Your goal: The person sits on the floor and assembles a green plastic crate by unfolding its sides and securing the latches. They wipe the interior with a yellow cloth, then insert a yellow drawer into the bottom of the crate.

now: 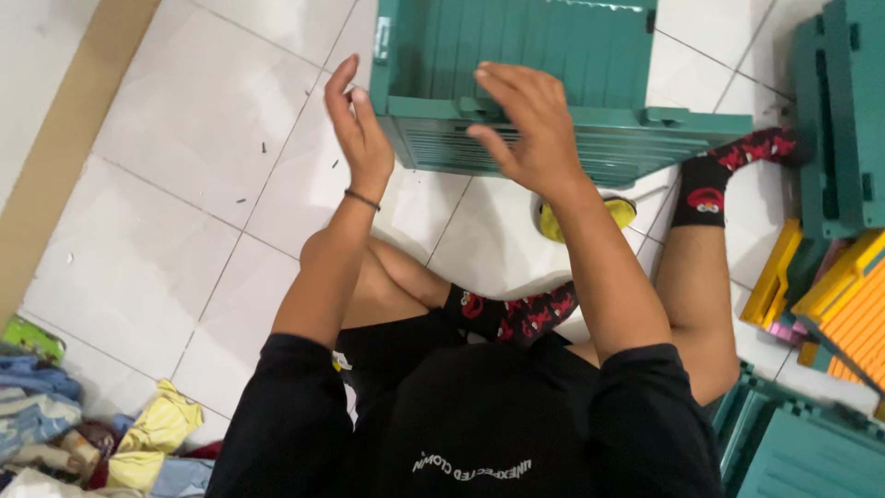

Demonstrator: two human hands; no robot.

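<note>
While the person sits on the white tiled floor (184, 166), the teal slatted crate (516, 83) is seen just beyond both raised hands, lying on its side with the open face turned toward them. The left hand (355, 124) is held upright and open, edge-on, beside the crate's left corner; no contact can be confirmed. The right hand (525, 120) is spread open, fingers curled slightly, in front of the crate's lower rim. Nothing is gripped. The crate is ribbed plastic, with 1 small latch at its upper left corner.

Bright, even indoor light, soft glare on the white floor tiles (184, 129), slight blur at the edges.
</note>
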